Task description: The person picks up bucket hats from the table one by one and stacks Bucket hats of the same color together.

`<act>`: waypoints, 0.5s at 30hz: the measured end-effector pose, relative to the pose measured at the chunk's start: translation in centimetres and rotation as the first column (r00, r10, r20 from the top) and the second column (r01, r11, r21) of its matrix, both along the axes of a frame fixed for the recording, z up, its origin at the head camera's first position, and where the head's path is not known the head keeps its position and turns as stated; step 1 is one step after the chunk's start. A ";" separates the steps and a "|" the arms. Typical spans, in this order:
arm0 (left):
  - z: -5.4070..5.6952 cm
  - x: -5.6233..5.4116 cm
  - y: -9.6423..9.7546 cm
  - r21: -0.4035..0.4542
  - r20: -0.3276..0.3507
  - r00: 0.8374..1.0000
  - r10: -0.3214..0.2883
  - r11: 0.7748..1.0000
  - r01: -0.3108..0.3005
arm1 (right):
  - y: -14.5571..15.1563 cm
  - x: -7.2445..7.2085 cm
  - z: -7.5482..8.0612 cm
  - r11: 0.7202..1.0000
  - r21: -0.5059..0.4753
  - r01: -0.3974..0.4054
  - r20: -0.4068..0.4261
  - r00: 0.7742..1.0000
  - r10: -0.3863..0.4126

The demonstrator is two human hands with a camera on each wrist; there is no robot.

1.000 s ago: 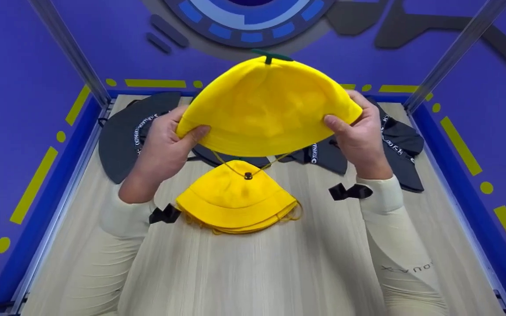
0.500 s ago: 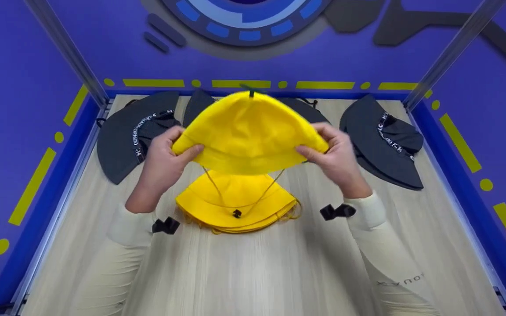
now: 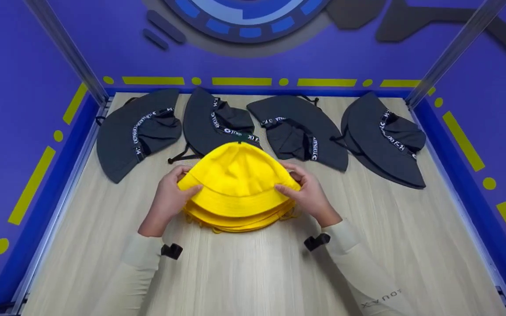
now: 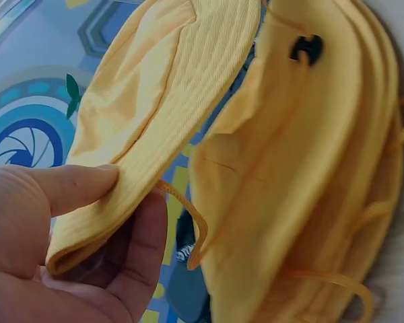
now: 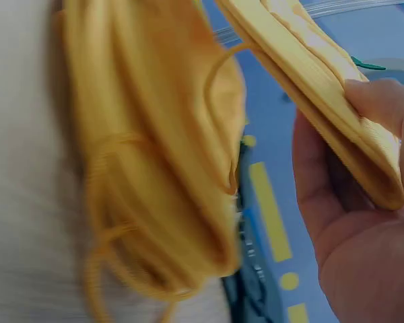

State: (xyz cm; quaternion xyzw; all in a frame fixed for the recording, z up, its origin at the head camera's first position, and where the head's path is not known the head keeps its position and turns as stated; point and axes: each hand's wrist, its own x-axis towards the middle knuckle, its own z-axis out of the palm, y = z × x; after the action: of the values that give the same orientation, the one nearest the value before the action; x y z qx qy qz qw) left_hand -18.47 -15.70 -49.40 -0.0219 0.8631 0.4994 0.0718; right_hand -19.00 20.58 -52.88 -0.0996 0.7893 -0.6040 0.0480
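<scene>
A folded yellow bucket hat (image 3: 240, 175) with a small green sprout (image 4: 73, 95) on its crown is held level between both hands. My left hand (image 3: 171, 193) pinches its left brim corner, thumb on the near face and fingers behind. My right hand (image 3: 308, 191) pinches the right corner the same way. Just under it lies a stack of yellow bucket hats (image 4: 303, 175) with orange cords. Both wrist views show a gap between the held hat and the stack. A black cord toggle (image 4: 306, 49) hangs over the stack in the left wrist view.
Several dark grey brimmed hats lie folded along the back: one at far left (image 3: 139, 136), two in the middle (image 3: 218, 123) (image 3: 301, 129), and a doubled pile at right (image 3: 382, 140). Blue walls (image 3: 253, 66) enclose the wooden table (image 3: 244, 272) at the back and sides.
Both hands have brought the yellow hat down and toward the body, from high above the table to just over the yellow stack. The grey hats behind have come into full view.
</scene>
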 end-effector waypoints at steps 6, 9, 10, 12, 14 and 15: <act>-1.6 0.8 0.0 -0.103 -0.001 1.000 0.006 0.995 -0.006 | -0.5 0.4 -1.9 0.980 0.188 0.066 -0.057 0.997 -0.057; -2.3 1.1 0.2 -0.179 -0.030 1.000 -0.004 0.984 -0.002 | -0.8 0.5 -2.4 0.957 0.276 0.089 -0.070 0.995 -0.073; -2.5 1.2 0.3 -0.206 -0.041 0.999 -0.010 0.978 0.001 | -0.9 0.5 -2.6 0.950 0.297 0.094 -0.061 0.995 -0.080; -2.9 1.3 0.4 -0.266 -0.059 0.998 -0.028 0.964 0.011 | -1.1 0.4 -2.9 0.940 0.325 0.103 -0.037 0.995 -0.097; -3.1 1.3 0.6 -0.327 -0.071 0.996 -0.046 0.945 0.020 | -1.3 0.4 -3.0 0.935 0.337 0.109 -0.012 0.994 -0.111; -3.1 1.4 0.8 -0.354 -0.075 0.996 -0.053 0.935 0.023 | -1.4 0.5 -3.1 0.933 0.342 0.114 -0.005 0.993 -0.120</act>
State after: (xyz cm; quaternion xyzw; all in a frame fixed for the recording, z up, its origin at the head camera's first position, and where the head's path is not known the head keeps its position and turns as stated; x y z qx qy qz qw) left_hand -17.11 -14.90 -52.50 0.0029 0.9412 0.3354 0.0403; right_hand -18.54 19.13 -55.96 -0.0379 0.8861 -0.4607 0.0349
